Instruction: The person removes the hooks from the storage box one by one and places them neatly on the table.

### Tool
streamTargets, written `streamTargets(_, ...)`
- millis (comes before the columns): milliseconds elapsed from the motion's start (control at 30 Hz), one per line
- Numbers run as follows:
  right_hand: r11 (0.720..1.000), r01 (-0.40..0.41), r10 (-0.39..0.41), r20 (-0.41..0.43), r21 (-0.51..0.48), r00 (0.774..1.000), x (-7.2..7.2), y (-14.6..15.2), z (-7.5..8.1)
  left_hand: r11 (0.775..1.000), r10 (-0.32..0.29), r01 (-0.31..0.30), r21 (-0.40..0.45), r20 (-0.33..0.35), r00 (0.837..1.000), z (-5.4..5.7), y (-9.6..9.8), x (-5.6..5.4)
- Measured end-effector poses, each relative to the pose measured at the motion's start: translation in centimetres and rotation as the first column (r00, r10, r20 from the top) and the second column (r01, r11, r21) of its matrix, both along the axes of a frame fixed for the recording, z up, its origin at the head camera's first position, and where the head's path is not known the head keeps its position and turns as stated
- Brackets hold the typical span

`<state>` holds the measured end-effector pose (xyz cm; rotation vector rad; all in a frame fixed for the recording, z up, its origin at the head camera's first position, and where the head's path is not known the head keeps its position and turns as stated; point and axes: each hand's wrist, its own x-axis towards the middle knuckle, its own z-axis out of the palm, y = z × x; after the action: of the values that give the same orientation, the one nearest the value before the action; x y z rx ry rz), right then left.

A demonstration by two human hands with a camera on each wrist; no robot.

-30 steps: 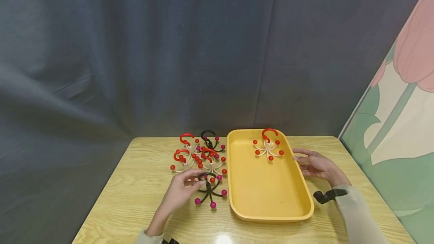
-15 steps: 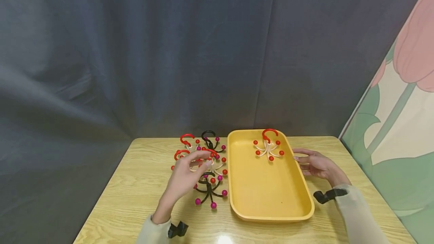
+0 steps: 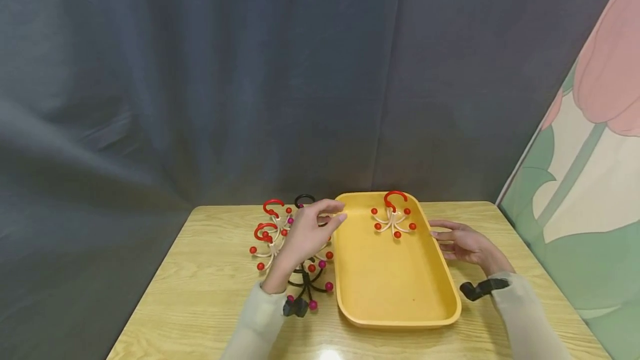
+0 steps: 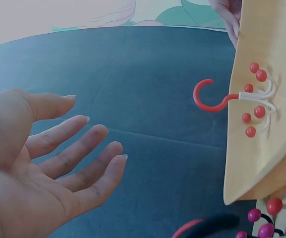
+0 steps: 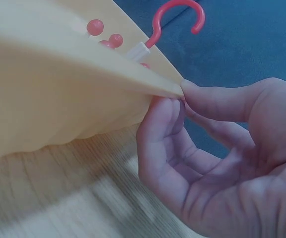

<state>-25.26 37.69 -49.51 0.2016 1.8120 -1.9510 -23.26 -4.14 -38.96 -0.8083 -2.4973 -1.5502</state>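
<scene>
My left hand (image 3: 310, 232) hovers over the group of hook hangers, its fingertips near the left rim of the yellow tray (image 3: 395, 293). In the left wrist view the fingers of this hand (image 4: 58, 163) are spread and loosely bent, holding nothing. My right hand (image 3: 467, 246) pinches the tray's right rim between thumb and fingers, clearest in the right wrist view. One hanger with a red hook, white arms and red balls (image 3: 394, 216) stands at the tray's far end. Left of the tray are a black hanger with magenta balls (image 3: 306, 279) and a red-hooked one (image 3: 272, 243); my left hand partly hides others.
Another red-hooked hanger (image 3: 274, 208) and a black-hooked one (image 3: 305, 200) stand at the back of the wooden table (image 3: 200, 276). A dark curtain (image 3: 250, 99) hangs behind the table, and a flower-patterned panel (image 3: 590, 199) rises on the right.
My left hand has moved away from the near black hanger, forward and right across the group toward the tray's rim. The right hand keeps its place on the tray. The hangers appear unmoved.
</scene>
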Motion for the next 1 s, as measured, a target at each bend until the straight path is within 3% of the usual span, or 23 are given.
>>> streamTargets(433, 1.000, -0.012, 0.012, -0.005, -0.006, 1.000, 0.1, 0.0, 0.0, 0.999, 0.040, -0.039, 0.024, -0.050, 0.998, -0.2, 4.2, -2.1)
streamTargets(767, 1.000, 0.002, -0.002, 0.005, -0.014, 1.000, -0.1, 0.0, -0.3, 0.994, 0.027, -0.031, 0.108, 0.038, 0.999, -1.1, 7.8, -3.4)
streamTargets(1000, 1.000, 0.002, -0.001, 0.009, -0.020, 1.000, 0.0, 0.1, -0.4, 0.993, 0.072, -0.080, 0.090, 0.095, 0.993, -2.2, 10.0, -4.6)
